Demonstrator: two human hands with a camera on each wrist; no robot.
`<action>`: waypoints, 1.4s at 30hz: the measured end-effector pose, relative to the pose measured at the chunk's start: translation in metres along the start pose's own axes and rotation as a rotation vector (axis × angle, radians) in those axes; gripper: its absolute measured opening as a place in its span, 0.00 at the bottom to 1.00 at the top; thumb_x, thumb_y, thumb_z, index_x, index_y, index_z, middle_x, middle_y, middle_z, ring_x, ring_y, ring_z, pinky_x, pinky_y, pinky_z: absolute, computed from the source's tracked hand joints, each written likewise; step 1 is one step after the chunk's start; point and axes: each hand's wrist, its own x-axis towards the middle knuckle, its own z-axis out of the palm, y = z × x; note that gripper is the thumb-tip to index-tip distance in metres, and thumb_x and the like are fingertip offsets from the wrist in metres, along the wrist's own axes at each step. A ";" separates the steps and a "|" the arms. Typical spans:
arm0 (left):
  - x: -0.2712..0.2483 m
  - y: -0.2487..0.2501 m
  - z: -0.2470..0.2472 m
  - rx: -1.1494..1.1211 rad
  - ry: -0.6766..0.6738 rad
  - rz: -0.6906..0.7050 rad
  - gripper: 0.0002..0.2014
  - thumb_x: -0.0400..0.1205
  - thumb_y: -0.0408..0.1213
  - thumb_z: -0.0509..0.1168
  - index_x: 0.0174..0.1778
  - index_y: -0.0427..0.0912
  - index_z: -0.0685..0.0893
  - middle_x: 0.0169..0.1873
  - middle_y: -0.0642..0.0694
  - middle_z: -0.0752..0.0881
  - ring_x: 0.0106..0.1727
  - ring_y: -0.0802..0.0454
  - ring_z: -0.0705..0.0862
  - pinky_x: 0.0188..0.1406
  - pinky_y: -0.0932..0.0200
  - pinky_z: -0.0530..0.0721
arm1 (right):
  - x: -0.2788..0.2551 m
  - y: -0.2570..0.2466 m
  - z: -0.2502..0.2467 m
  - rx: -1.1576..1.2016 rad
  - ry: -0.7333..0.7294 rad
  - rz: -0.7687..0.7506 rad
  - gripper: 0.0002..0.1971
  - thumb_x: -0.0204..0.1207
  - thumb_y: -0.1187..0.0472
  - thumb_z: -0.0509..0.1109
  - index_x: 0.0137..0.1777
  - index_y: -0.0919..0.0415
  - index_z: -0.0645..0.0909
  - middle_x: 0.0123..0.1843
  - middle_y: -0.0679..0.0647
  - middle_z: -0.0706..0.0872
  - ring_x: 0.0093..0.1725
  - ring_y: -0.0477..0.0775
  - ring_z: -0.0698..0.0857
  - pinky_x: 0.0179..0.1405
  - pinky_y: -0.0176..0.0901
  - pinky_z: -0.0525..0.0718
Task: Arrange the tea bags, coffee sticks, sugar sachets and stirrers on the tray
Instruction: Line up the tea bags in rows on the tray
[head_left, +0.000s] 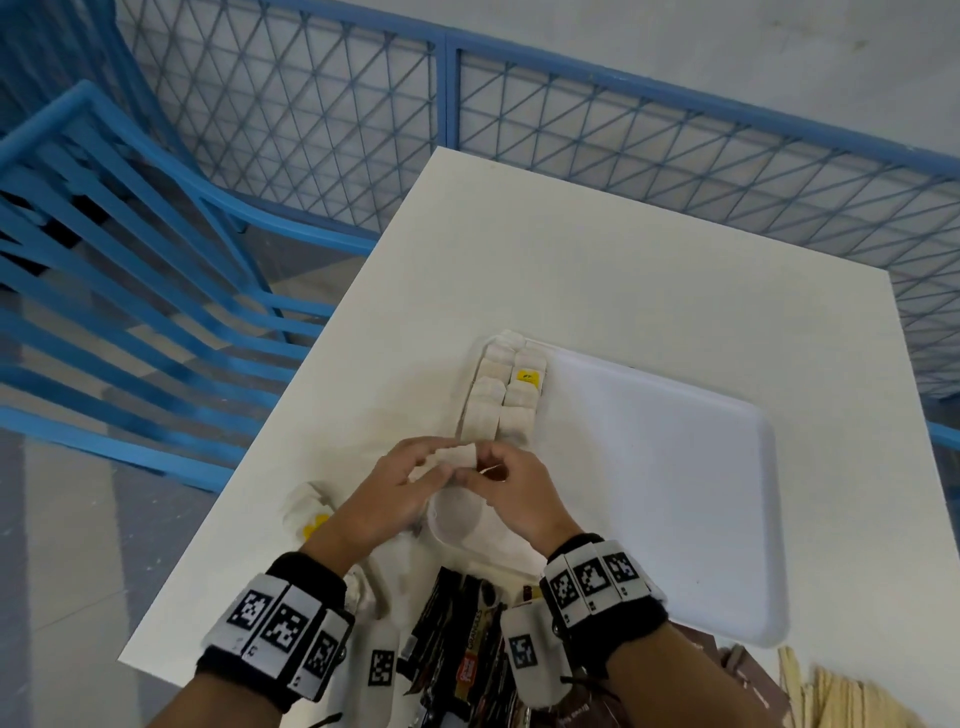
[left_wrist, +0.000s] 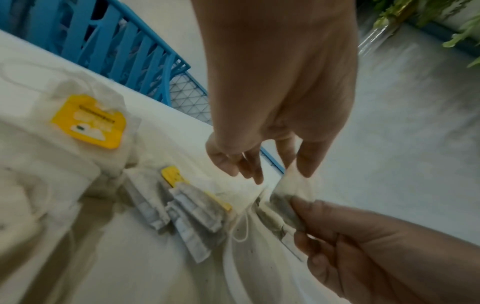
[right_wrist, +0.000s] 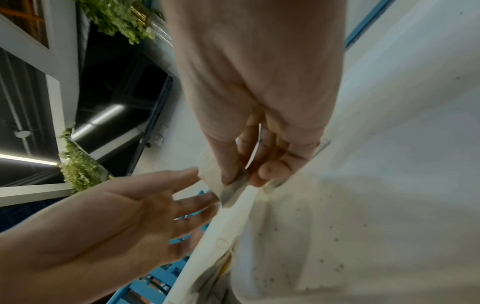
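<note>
A white tray (head_left: 675, 493) lies on the white table (head_left: 545, 249). Along its left edge tea bags (head_left: 506, 389) lie in two columns, one showing a yellow tag (head_left: 528, 375). Just in front of that row my hands meet over one tea bag (head_left: 457, 457). My right hand (head_left: 485, 470) pinches this tea bag (right_wrist: 233, 190) between thumb and forefinger. My left hand (head_left: 441, 467) has straight, spread fingers (right_wrist: 187, 174) touching the bag's other end (left_wrist: 291, 185). Loose tea bags (head_left: 306, 506) lie left of my left wrist, seen close (left_wrist: 88, 121) in the left wrist view.
Dark coffee sticks (head_left: 457, 649) lie at the near table edge between my wrists. Brown sachets (head_left: 727, 660) and pale wooden stirrers (head_left: 841, 696) lie at the near right. A blue chair (head_left: 130, 312) stands left of the table, with a blue mesh fence (head_left: 623, 130) behind.
</note>
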 end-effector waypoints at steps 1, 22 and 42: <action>-0.001 -0.002 -0.003 0.073 0.056 0.010 0.11 0.83 0.35 0.63 0.58 0.52 0.82 0.59 0.53 0.78 0.58 0.60 0.75 0.55 0.68 0.73 | 0.001 0.003 -0.002 -0.004 0.029 0.027 0.04 0.71 0.57 0.76 0.42 0.53 0.84 0.39 0.45 0.85 0.39 0.45 0.82 0.42 0.38 0.79; -0.006 -0.039 -0.012 0.571 0.194 -0.232 0.17 0.73 0.39 0.72 0.57 0.48 0.79 0.43 0.51 0.80 0.52 0.48 0.81 0.59 0.49 0.76 | 0.017 -0.006 0.000 -0.165 0.268 0.007 0.20 0.70 0.62 0.77 0.53 0.59 0.68 0.38 0.51 0.75 0.30 0.37 0.78 0.32 0.22 0.74; -0.087 -0.035 -0.092 -0.618 0.292 -0.115 0.25 0.61 0.54 0.79 0.42 0.41 0.80 0.33 0.46 0.87 0.39 0.51 0.89 0.44 0.61 0.88 | -0.009 -0.005 0.063 -1.013 -0.215 -0.329 0.22 0.77 0.49 0.65 0.68 0.58 0.75 0.68 0.55 0.69 0.68 0.59 0.66 0.65 0.51 0.62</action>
